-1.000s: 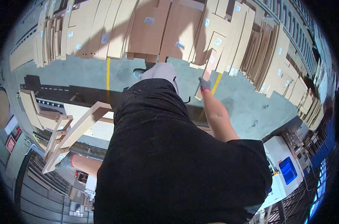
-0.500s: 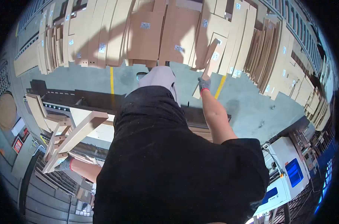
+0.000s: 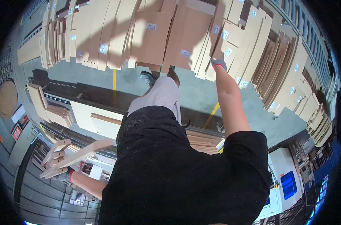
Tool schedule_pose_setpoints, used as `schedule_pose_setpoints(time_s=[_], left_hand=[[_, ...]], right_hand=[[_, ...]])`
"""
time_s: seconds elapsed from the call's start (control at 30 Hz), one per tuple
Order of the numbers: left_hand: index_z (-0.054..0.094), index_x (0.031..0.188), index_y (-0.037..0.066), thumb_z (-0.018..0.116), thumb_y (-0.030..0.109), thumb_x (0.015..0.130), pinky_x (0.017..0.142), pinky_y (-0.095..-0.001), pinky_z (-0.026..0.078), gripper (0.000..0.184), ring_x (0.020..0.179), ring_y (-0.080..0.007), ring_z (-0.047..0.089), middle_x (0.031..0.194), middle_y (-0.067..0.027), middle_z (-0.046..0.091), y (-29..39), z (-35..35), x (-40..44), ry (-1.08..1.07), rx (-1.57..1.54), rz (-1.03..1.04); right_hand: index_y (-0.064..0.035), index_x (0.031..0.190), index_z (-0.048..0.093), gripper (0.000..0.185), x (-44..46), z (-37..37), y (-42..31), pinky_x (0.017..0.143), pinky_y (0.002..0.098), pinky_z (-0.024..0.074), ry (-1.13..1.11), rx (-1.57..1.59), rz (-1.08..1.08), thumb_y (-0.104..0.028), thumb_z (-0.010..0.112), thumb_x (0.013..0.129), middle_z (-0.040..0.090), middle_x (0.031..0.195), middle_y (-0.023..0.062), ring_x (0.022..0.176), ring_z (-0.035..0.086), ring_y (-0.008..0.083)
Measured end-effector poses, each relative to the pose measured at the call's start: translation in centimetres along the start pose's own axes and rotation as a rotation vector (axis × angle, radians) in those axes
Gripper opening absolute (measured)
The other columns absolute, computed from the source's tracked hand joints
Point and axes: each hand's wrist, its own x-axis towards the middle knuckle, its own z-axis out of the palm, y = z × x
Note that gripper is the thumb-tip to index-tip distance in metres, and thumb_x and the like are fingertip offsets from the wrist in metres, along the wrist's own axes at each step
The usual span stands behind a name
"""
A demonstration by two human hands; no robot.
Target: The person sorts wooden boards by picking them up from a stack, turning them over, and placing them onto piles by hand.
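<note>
Currently, head view: your left hand (image 3: 64, 175) grips the wooden frame (image 3: 85, 152) out at your left side; your right hand (image 3: 218, 64) is at the labelled boards (image 3: 236, 40) ahead (fingers partly hidden; cannot tell whether they pinch).

Across the middle, grey-green floor (image 3: 268, 120) with yellow lines (image 3: 114, 84) and a long dark band of shadow (image 3: 198, 114) under hard light. At upper right, blue-grey slatted railing (image 3: 301, 32). At lower right, a white machine cabinet (image 3: 285, 162) with a blue panel (image 3: 289, 185), near blurred bluish light strips (image 3: 322, 195). At far left, a round brown disc (image 3: 7, 98) above a red-bordered sign (image 3: 16, 132); at lower left, grey ribbed panelling (image 3: 41, 195).
</note>
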Motion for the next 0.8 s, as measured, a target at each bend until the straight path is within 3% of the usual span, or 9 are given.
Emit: schedule_pose_setpoints(time_s=[0.07, 0.27, 0.37, 0.43, 0.57, 0.67, 0.8], left_hand=[[0.043, 0.151, 0.013, 0.043, 0.061, 0.097, 0.118, -0.0518, 0.036, 0.072, 0.139, -0.034, 0.045, 0.153, -0.0133, 0.045, -0.2, 0.2, -0.2, 0.01, 0.014, -0.001], [0.042, 0.151, 0.013, 0.043, 0.061, 0.097, 0.118, -0.0516, 0.036, 0.073, 0.139, -0.0341, 0.045, 0.154, -0.0134, 0.045, 0.0, 1.1, -0.8, 0.026, 0.025, 0.004], [0.042, 0.151, 0.013, 0.043, 0.061, 0.097, 0.118, -0.0514, 0.036, 0.073, 0.139, -0.0341, 0.045, 0.154, -0.0135, 0.045, 0.1, 1.8, -0.7, 0.016, 0.025, -0.001], [0.042, 0.151, 0.013, 0.043, 0.061, 0.097, 0.118, -0.0514, 0.036, 0.073, 0.139, -0.0341, 0.045, 0.154, -0.0135, 0.044, 0.1, 2.2, -0.7, 0.012, 0.029, -0.001], [0.042, 0.152, 0.013, 0.043, 0.062, 0.097, 0.118, -0.0512, 0.036, 0.073, 0.139, -0.0342, 0.044, 0.154, -0.0136, 0.044, 0.3, 2.8, -1.0, 0.0, 0.028, -0.001], [0.042, 0.152, 0.013, 0.042, 0.062, 0.097, 0.118, -0.0511, 0.036, 0.074, 0.139, -0.0343, 0.044, 0.154, -0.0136, 0.044, 0.4, 3.2, -0.6, -0.012, 0.019, 0.002], [0.042, 0.152, 0.013, 0.042, 0.062, 0.097, 0.118, -0.0509, 0.036, 0.074, 0.139, -0.0343, 0.044, 0.154, -0.0137, 0.044, 0.2, 4.5, -0.6, -0.04, 0.003, -0.001]], right_hand=[[-0.0129, 0.139, 0.058, 0.073, -2.0, -1.3, -2.0, 0.105, 0.042, 0.0489, 0.031, -0.05, 0.098, -0.05, 0.07, 0.078, 0.062, 0.137, 0.0173, 0.126, 0.061, 0.0329], [-0.0121, 0.145, 0.048, 0.076, -1.1, 0.7, -2.7, 0.104, 0.0462, 0.0486, 0.079, 0.054, 0.035, -0.051, 0.067, 0.083, 0.059, 0.14, 0.0167, 0.128, 0.057, 0.039], [-0.0097, 0.143, 0.05, 0.079, -4.6, -1.7, -5.6, 0.102, 0.0473, 0.0497, 0.048, -0.031, 0.246, -0.056, 0.066, 0.082, 0.06, 0.139, 0.0195, 0.125, 0.059, 0.0397], [-0.0076, 0.144, 0.047, 0.088, -2.3, 1.2, -4.4, 0.102, 0.0473, 0.0493, 0.069, -0.016, 0.185, -0.06, 0.07, 0.077, 0.059, 0.138, 0.0205, 0.125, 0.059, 0.039], [-0.0045, 0.148, 0.039, 0.11, -6.7, -1.8, -9.5, 0.105, 0.0465, 0.0478, 0.148, -0.051, 0.411, -0.065, 0.079, 0.066, 0.053, 0.14, 0.0196, 0.128, 0.056, 0.0356], [-0.005, 0.15, 0.033, 0.12, -6.0, -1.4, -10.4, 0.107, 0.0466, 0.0458, 0.121, -0.002, 0.412, -0.066, 0.083, 0.061, 0.047, 0.142, 0.0165, 0.13, 0.052, 0.0343], [-0.0047, 0.149, 0.035, 0.117, -6.6, -1.7, -11.6, 0.107, 0.0469, 0.0456, 0.116, -0.041, 0.444, -0.064, 0.083, 0.061, 0.046, 0.144, 0.0183, 0.13, 0.052, 0.0346]])
